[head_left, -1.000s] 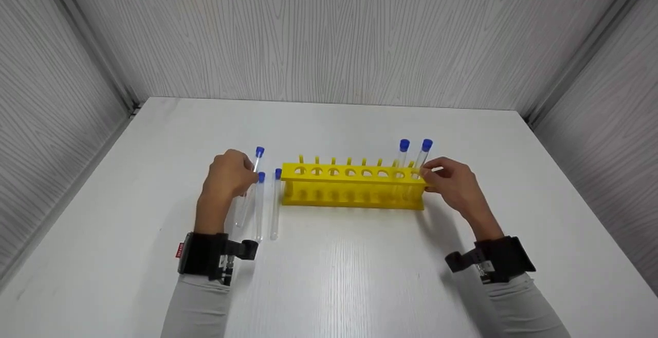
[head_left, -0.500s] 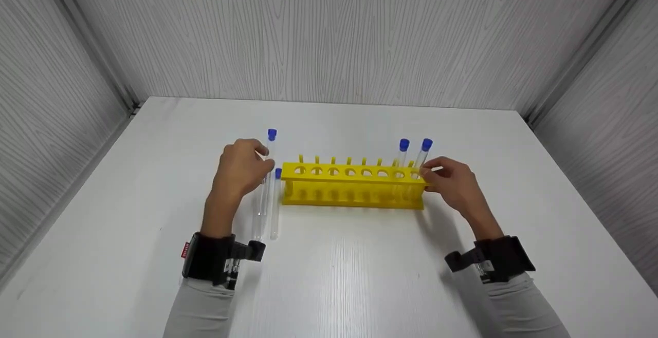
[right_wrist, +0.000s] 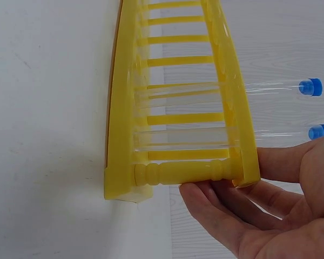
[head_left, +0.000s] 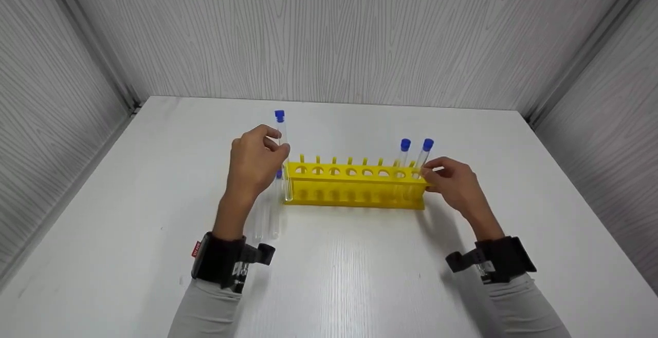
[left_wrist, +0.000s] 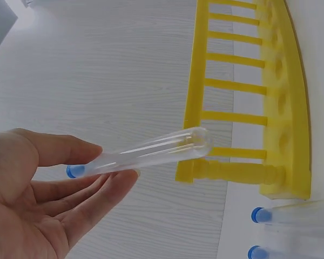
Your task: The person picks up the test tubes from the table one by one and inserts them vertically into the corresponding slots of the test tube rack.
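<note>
My left hand pinches a clear test tube with a blue cap between thumb and fingers. The tube stands nearly upright in the head view, its round bottom in front of the left end of the yellow test tube rack. My right hand grips the rack's right end, thumb on the top bar and fingers by the end post. Two blue-capped tubes stand in the two rightmost holes, one test tube at the very end and another test tube beside it.
Two more capped tubes lie on the white table left of the rack, partly behind the left hand; one is the lying test tube. Upright pegs line the rack's back. Grey wood-grain panels enclose the table behind and at both sides.
My left hand has lifted a tube from those lying on the left and carried it up and rightward to the rack's left end. The right hand has stayed on the rack.
</note>
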A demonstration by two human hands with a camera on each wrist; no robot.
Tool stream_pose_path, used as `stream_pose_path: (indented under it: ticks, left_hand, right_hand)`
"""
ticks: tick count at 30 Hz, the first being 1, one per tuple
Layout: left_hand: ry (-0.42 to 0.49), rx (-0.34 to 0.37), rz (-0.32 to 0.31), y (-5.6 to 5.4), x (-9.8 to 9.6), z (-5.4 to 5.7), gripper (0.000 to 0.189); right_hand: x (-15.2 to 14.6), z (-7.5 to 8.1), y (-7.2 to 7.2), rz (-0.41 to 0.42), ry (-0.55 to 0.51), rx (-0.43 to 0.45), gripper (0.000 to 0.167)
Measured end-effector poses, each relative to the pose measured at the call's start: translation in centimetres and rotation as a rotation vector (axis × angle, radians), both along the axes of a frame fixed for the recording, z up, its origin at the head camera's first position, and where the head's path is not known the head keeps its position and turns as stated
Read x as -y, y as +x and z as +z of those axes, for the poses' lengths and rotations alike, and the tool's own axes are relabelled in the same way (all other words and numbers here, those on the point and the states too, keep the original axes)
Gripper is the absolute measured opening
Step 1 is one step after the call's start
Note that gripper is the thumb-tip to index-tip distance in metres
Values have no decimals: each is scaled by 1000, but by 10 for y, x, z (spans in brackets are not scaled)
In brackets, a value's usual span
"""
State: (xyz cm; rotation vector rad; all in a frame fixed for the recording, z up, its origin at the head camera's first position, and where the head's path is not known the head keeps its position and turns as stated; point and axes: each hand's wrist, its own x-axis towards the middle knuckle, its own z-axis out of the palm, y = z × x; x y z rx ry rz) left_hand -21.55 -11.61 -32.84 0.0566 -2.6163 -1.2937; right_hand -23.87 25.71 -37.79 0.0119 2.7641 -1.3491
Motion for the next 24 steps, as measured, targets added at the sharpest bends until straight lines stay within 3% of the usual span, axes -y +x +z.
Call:
stream_pose_path:
  ticks: [7,17,24]
  left_hand:
    - [53,-76,3,1,-8,-2,35]
    - [63,-95,-25,3,-14,-2,33]
    - [102,-67,-68,6,-20,0,32]
  right_hand:
    - [1,1,0,-3,13,3,35]
    - [2,2,2,19,-16,-20,37]
    - [2,2,3,18,-12,-19,36]
